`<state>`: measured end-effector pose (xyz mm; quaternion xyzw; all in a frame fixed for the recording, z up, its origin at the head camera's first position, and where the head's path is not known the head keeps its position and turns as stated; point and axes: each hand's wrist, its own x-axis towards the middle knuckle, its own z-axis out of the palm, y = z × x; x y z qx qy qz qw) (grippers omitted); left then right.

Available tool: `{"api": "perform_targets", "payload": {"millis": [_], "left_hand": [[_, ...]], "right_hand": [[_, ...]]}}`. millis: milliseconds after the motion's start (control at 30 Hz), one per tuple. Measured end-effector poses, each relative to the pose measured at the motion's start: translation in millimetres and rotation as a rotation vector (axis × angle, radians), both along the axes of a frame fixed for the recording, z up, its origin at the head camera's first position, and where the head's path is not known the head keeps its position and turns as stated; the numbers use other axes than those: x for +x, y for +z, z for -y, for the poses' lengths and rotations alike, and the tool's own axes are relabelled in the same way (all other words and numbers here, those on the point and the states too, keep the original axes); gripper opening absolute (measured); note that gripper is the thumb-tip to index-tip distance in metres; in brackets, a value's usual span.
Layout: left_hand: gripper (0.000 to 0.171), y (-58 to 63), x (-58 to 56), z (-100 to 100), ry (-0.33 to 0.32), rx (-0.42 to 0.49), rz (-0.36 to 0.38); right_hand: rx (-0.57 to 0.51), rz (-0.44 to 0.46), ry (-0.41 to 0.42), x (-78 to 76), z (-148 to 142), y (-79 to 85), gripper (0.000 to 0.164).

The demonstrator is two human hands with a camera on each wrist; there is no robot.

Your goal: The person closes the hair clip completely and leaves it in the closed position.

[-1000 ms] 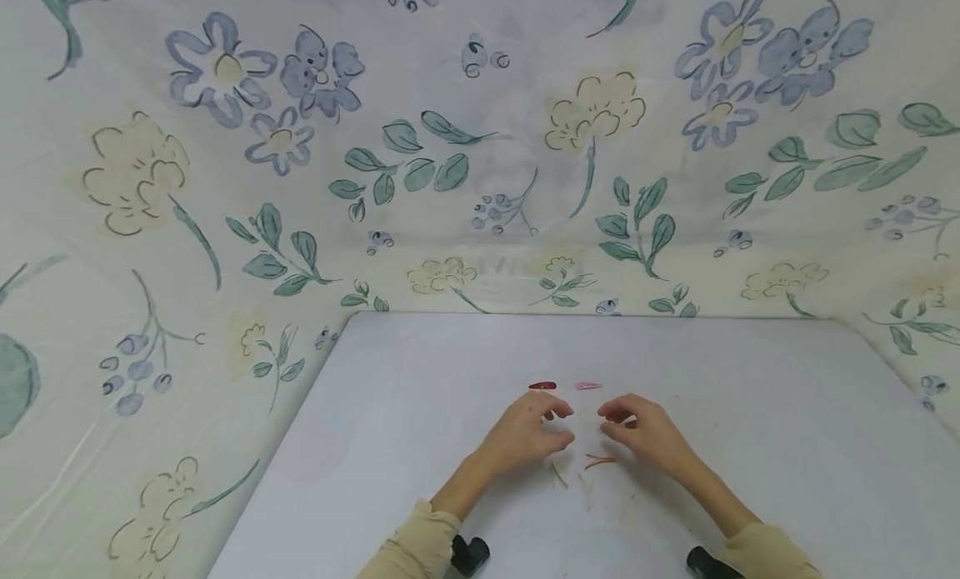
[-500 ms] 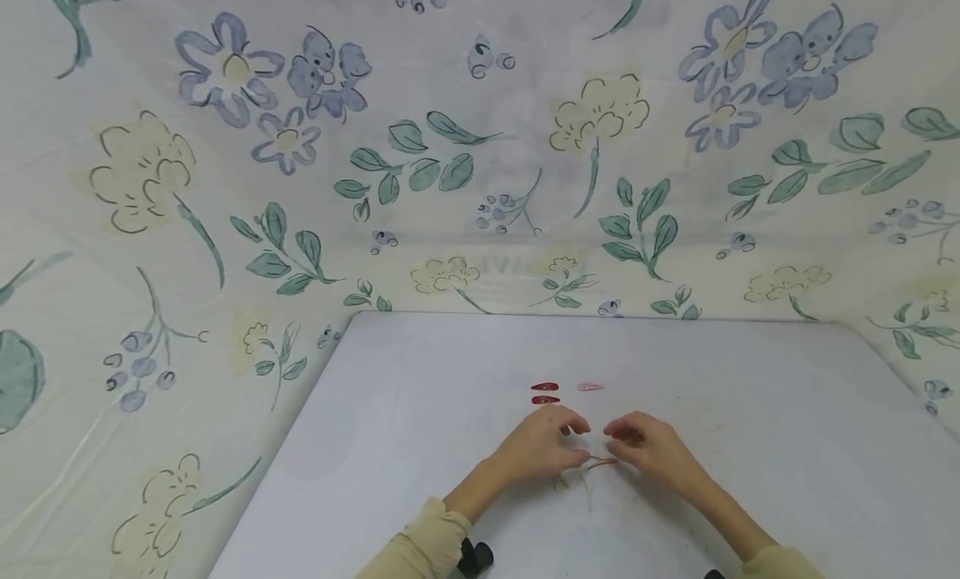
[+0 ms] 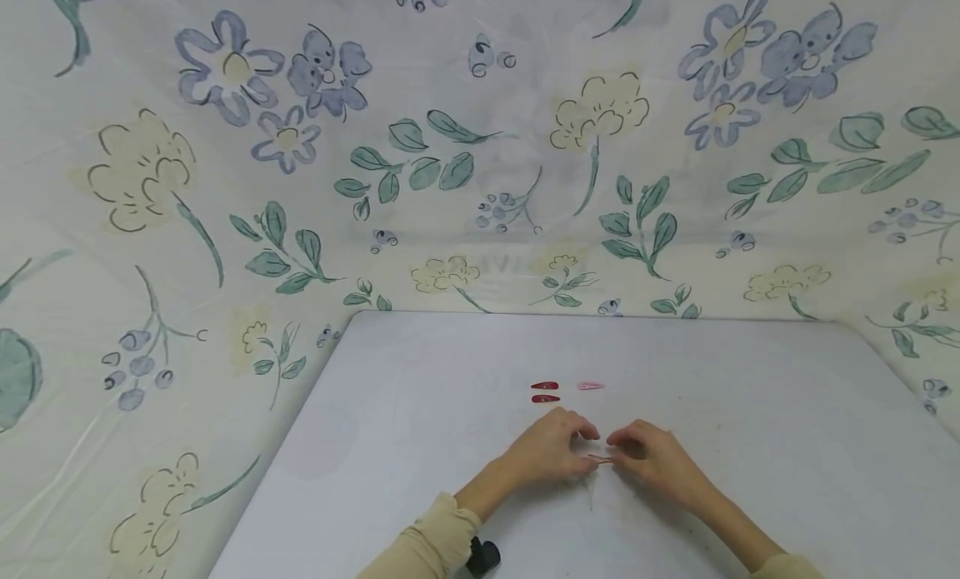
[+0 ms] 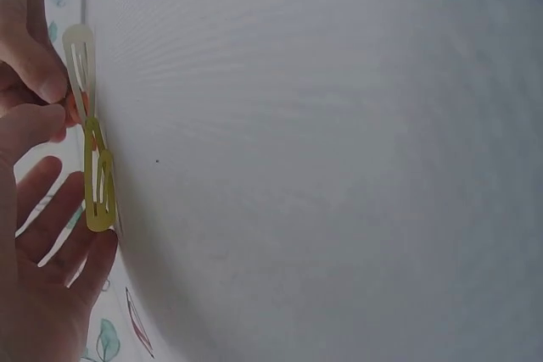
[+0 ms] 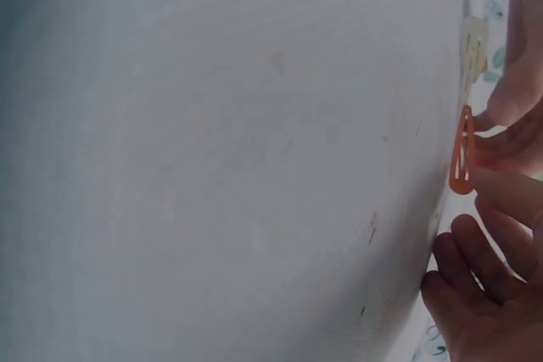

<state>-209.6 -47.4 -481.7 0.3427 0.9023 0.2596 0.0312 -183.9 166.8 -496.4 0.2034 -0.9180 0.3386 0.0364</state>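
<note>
Several flat snap hair clips lie about both hands. At the near middle of the table, an orange hair clip (image 5: 462,154) is between the hands, its arms spread apart. My right hand (image 3: 663,462) pinches its right end with thumb and index finger. My left hand (image 3: 547,447) reaches in from the other side, thumb at the clip's left end, its fingers parted and loosely curved. Nearer the body are a cream hair clip (image 4: 78,57) and a yellow-green hair clip (image 4: 100,201); the left hand hides the yellow-green one in the head view.
Two dark red hair clips (image 3: 545,392) lie beyond the left hand, one behind the other. A pink hair clip (image 3: 591,386) sits to their right. The white table (image 3: 375,412) meets a flowered cloth (image 3: 510,146) at its back and sides. A black wrist strap (image 3: 483,556) shows at the left sleeve.
Both hands have come down and closer to the orange clip, the left hand rightward and nearer the body. Its withdrawal uncovers the second dark red clip and covers the yellow-green one.
</note>
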Motion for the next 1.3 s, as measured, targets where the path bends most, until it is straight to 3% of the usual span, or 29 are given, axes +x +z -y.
{"api": "perform_targets", "payload": {"millis": [133, 500, 667, 967, 1300], "left_hand": [[0.030, -2.2, 0.1, -0.9, -0.002, -0.034, -0.023], [0.022, -6.8, 0.5, -3.9, -0.006, -0.124, -0.113], [0.015, -5.5, 2.2, -4.6, -0.008, -0.141, -0.135], [0.010, -5.2, 2.4, -6.1, 0.009, -0.136, -0.124], [0.009, -2.3, 2.2, -5.5, 0.034, -0.066, -0.110]], "right_hand": [[0.022, -0.004, -0.025, -0.3, 0.9, -1.1, 0.019], [0.073, -0.066, 0.015, -0.6, 0.4, -1.8, 0.014], [0.083, -0.053, 0.030, -0.7, 0.3, -1.8, 0.013], [0.094, -0.009, 0.000, -1.1, 1.9, -0.5, 0.011], [0.077, 0.023, -0.027, -2.0, 2.1, 7.0, 0.016]]}}
